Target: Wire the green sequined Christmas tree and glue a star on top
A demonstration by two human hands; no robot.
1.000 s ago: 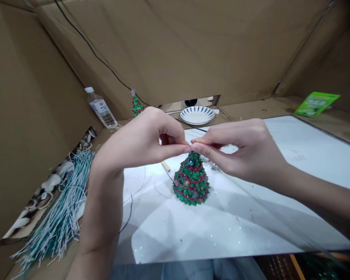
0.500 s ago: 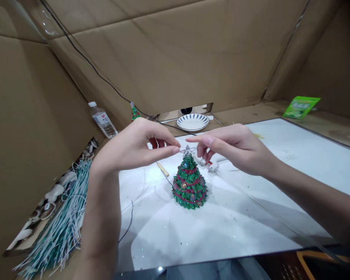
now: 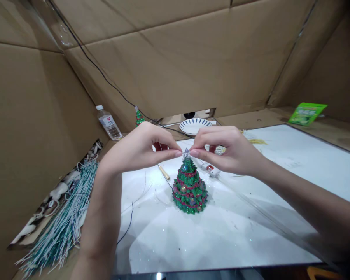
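Note:
A green beaded Christmas tree (image 3: 189, 188) with dark red garlands and small baubles stands upright on the white board (image 3: 216, 241). At its tip is a clear, silvery star (image 3: 186, 153). My left hand (image 3: 146, 149) pinches at the star's left side, thumb against index finger. From the right, my right hand (image 3: 227, 149) pinches close against the star's other side. Whether the fingertips grip the star itself or thin wire at it is too small to tell.
A water bottle (image 3: 109, 123), a smaller beaded tree (image 3: 139, 116) and a striped plate (image 3: 195, 126) stand behind. Teal and white strands (image 3: 67, 214) lie left. A yellow-handled tool (image 3: 163, 172), a white power strip (image 3: 210, 170) and a green packet (image 3: 307, 114) are also there.
My right hand has closed from a stretched index finger into a pinch beside the star. My left hand stays pinched and is now nearer the star. The view has shifted slightly.

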